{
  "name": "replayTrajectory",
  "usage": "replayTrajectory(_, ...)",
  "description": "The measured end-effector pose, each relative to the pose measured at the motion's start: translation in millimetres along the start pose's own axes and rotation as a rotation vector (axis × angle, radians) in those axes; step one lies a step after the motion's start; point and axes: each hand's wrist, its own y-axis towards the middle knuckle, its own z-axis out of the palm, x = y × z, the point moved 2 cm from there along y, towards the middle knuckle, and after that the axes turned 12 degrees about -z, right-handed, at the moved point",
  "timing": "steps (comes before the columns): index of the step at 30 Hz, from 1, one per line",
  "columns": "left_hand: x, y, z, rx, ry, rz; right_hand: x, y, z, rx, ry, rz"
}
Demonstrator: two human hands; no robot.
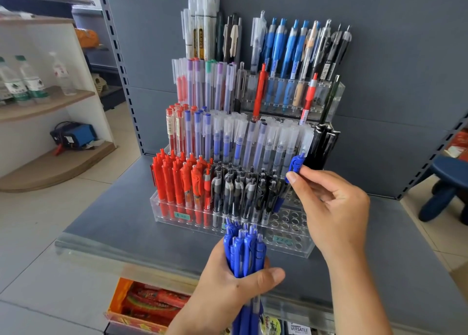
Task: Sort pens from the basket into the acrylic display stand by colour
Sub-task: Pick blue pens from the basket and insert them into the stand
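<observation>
A tiered acrylic display stand (288, 242) sits on a grey shelf. Its front row holds red pens (177, 180) on the left and black pens (243, 190) in the middle, with open holes on the right. My left hand (228, 286) grips a bundle of blue pens (244, 248) upright in front of the stand. My right hand (329, 208) pinches a single blue pen (293, 167) by its upper part, its tip down in the front row just right of the black pens. No basket is in view.
The grey shelf (126, 233) has a metal front edge. Upper tiers carry capped clear, purple, blue and black pens (286, 53). A wooden corner shelf with bottles (25, 81) stands at left, a blue stool (445, 182) at right, red packets (152, 304) below.
</observation>
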Motion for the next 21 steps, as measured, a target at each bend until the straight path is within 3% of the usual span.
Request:
replayTrajectory(13,1.0,1.1,0.8,0.002,-0.012,-0.034,4.0,1.2,1.8,0.102,-0.186,-0.154)
replayTrajectory(21,1.1,0.7,-0.2,0.005,-0.014,-0.027,-2.0,-0.9,2.6,0.166,-0.25,-0.1)
